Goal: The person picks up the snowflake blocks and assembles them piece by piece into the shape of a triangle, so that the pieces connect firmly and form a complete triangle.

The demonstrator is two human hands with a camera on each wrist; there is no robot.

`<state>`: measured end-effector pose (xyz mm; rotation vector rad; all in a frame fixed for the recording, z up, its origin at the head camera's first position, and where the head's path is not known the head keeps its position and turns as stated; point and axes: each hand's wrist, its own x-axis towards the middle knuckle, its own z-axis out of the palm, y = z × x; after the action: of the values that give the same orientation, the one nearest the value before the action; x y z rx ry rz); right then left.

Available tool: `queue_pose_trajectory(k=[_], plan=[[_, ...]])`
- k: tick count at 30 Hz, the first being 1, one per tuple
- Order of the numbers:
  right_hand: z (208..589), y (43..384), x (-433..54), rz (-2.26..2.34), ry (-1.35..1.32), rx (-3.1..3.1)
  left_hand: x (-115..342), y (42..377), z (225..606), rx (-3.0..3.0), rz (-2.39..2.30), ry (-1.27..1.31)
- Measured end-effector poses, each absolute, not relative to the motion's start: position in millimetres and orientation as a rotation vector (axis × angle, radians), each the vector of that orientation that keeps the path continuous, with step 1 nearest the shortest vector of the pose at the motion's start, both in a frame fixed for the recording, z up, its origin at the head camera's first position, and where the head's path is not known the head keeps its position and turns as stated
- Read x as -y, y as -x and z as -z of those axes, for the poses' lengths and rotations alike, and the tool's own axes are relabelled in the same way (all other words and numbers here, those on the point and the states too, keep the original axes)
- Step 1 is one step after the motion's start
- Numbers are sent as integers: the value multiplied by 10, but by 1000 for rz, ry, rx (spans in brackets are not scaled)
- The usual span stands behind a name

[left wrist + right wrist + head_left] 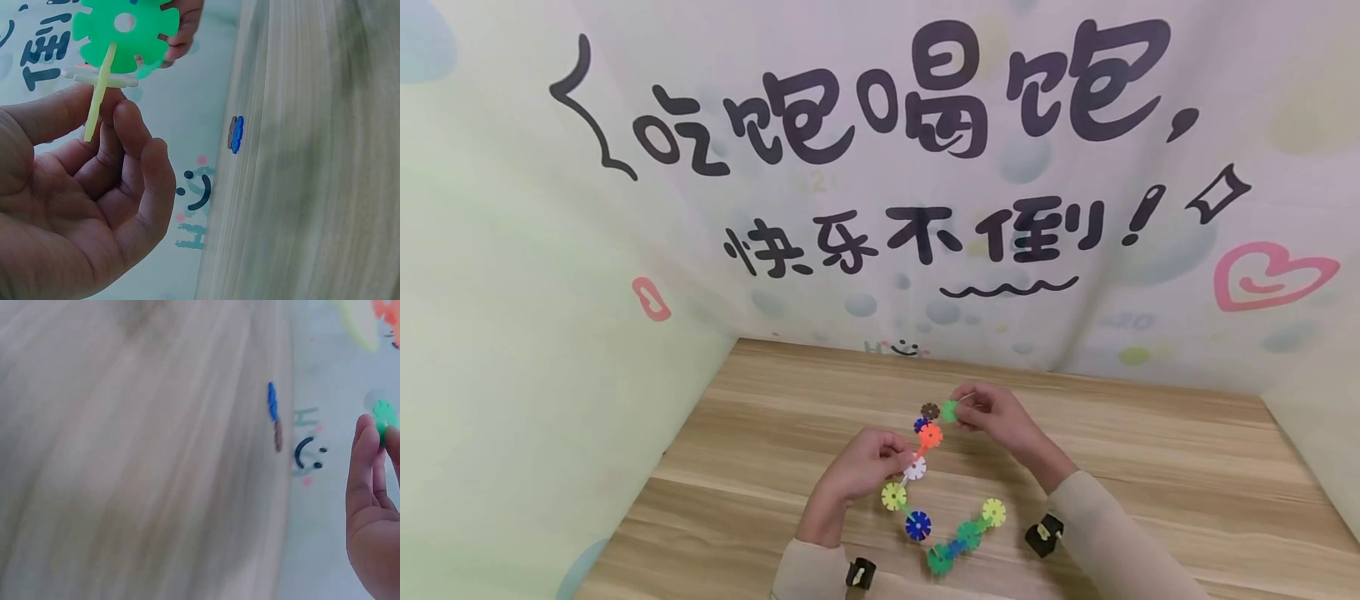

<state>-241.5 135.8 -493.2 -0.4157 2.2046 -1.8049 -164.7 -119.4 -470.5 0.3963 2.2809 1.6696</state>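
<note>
My left hand [867,463] pinches a chain of notched plastic discs near its white disc [914,467]. An orange disc [931,435] tops the chain. Below the fingers hang a yellow disc [893,497] and a dark blue disc [917,526], then green discs [940,559] and a yellow end disc [994,512]. In my right hand [992,414], thumb and fingers pinch a loose green disc [951,411], held apart from the orange one. The right wrist view also shows this green disc [384,415] between the fingertips.
A brown disc [929,411] and a blue disc [921,425] lie touching on the wooden table [760,417], near its back edge. A printed cloth [865,317] hangs behind the table. Black straps [1043,535] sit at both wrists.
</note>
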Motion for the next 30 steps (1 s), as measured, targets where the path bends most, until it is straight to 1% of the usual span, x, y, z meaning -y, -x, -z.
queue_pose_trajectory(k=[8,30], plan=[[4780,2332,-1256,1828,581,-2138,1212,1655,4702,-2263,-1671,-404],[4757,2320,-1240,1782,678,-2135,1222,1647,4694,-2289,-1660,-389]])
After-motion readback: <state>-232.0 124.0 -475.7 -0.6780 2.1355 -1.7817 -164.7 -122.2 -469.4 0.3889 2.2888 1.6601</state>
